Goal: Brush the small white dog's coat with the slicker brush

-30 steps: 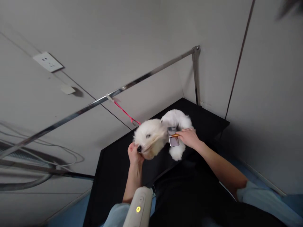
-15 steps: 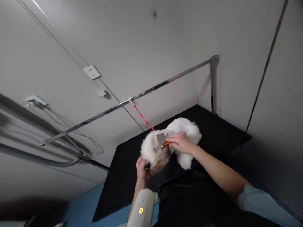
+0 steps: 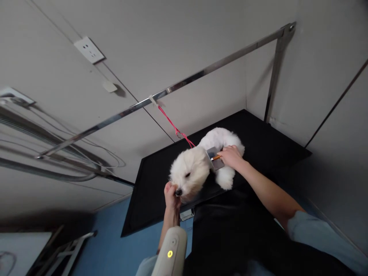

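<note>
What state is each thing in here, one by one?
Dog: on the black table; standing or lying unclear
Left hand: closed at the dog's muzzle
Brush: held, beside the dog
Right hand: gripping the brush
Pink leash: fastened to the metal bar, stretched straight
Upper wall socket: nothing plugged in
Yellow light: lit

Black table [image 3: 151,191], bearing a white dog [image 3: 198,161]
Placed around midway along the table, between back and front edges, with head toward the left end, rump toward the right end and a fluffy leg near the front edge.
</note>
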Demonstrator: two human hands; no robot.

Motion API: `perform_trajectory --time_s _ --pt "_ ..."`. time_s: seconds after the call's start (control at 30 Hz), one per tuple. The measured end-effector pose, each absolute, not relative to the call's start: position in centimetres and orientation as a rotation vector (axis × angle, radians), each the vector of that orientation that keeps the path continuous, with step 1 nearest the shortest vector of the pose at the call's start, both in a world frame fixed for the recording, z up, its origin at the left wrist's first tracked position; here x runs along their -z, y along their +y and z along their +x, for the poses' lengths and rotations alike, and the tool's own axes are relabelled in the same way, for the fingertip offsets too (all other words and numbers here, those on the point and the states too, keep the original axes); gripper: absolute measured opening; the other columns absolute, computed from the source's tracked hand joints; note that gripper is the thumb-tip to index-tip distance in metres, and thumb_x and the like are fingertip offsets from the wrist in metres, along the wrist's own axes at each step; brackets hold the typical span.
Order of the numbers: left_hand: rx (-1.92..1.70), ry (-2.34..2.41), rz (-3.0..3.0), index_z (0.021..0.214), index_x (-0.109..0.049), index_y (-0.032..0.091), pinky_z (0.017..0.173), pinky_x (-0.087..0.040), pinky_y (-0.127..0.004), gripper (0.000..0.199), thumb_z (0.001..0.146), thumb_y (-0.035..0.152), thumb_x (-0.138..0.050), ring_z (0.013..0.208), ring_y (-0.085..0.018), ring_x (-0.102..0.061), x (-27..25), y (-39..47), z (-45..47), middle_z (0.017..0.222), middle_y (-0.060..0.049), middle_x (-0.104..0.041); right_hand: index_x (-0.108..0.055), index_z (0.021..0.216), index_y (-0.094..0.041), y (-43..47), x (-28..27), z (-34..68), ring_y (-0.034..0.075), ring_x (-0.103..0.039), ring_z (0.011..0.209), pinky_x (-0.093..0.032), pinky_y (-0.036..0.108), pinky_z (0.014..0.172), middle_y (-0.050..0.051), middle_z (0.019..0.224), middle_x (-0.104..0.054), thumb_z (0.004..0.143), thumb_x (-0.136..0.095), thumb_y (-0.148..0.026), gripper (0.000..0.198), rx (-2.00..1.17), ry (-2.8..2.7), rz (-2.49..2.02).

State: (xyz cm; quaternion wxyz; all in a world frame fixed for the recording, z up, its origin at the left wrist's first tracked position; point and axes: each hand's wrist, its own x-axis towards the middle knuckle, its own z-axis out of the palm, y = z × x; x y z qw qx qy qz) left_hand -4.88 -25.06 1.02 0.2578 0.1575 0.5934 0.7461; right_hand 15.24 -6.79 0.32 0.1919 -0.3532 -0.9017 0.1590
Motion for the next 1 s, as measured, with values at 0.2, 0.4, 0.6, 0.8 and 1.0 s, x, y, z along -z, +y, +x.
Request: perform_trajectory --time_s 0.2,0.4,0.6,0.8,1.0 --pt "-2.029 1.666 0.418 0.055 -0.037 0.019 0.042 -0.026 -0.016 0.030 0.043 0.025 -0.064 0.041 -0.003 -0.033 -1.0 -26.0 -5.4 0.048 0.010 -0.038 -0.070 0.112 -0.032 -7.0 -0.8 13.6 0.021 -0.055 0.096 -0.030 0.036 0.089 0.005 0.095 -0.067 0.092 -0.051 -0.028 0.028 -0.480 -2.623 -0.759" --pt "-2.126 1.654 0.408 0.051 -0.031 0.018 0.043 -0.026 -0.016 0.037 0.042 0.024 -0.066 0.041 -0.002 -0.029 -2.2 -26.2 -6.8 0.045 0.011 -0.033 -0.069 0.114 -0.032 -6.2 -1.6 12.6 0.022 -0.055 0.097 -0.030 0.036 0.089 0.006 0.097 -0.068 0.091 -0.053 -0.030 0.028 -0.477 -2.574 -0.729" --pt "-2.237 1.731 0.442 0.051 -0.033 0.019 0.043 -0.025 -0.016 0.036 0.043 0.025 -0.067 0.042 -0.003 -0.029 -4.5 -27.7 -7.6 0.045 0.010 -0.033 -0.074 0.104 -0.022 -6.3 -3.0 10.4 0.025 -0.059 0.096 -0.036 0.038 0.089 0.011 0.097 -0.070 0.089 -0.055 -0.023 0.024 -0.558 -2.483 -0.884" --pt "-2.380 1.725 0.651 0.050 -0.023 0.019 0.042 -0.019 -0.017 0.038 0.047 0.023 -0.061 0.043 -0.004 -0.021 -9.8 -25.8 -7.2 0.045 0.009 -0.025 -0.073 0.103 -0.022 -10.0 -0.2 9.9 0.019 -0.062 0.085 -0.043 0.030 0.078 0.005 0.090 -0.070 0.087 -0.056 -0.024 0.023 -0.842 -2.421 -0.657" --pt "-2.174 1.810 1.010 0.049 -0.023 0.021 0.042 -0.012 -0.020 0.035 0.051 0.017 -0.058 0.044 -0.005 -0.016 -14.8 -22.3 -6.1 0.045 0.008 -0.021 -0.068 0.105 -0.020 -12.5 -2.0 9.9 0.019 -0.062 0.089 -0.045 0.028 0.079 0.006 0.098 -0.070 0.088 -0.054 -0.026 0.023 -1.015 -2.077 -0.551"
